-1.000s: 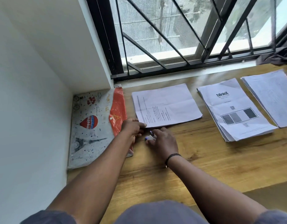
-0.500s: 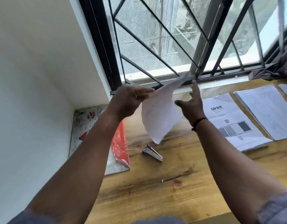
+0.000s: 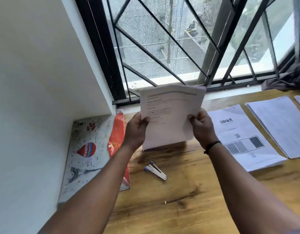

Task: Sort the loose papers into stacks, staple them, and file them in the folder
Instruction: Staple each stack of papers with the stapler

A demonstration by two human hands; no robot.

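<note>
Home study corner, wooden desk (image 3: 188,200) against barred window (image 3: 171,48), white wall (image 3: 36,65), paper stacks (image 3: 243,137)

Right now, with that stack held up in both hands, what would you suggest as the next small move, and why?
Probably tap the stack's bottom edge on the table to square the sheets. The left hand and right hand grip its side edges, holding it upright just above the wood, and the stapler lies loose below it, ready for stapling next.

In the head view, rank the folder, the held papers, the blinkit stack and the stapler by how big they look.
1. Folder, though an arm covers part.
2. Blinkit stack and held papers: too alike, and the papers are raised nearer the camera.
3. Stapler.
</note>
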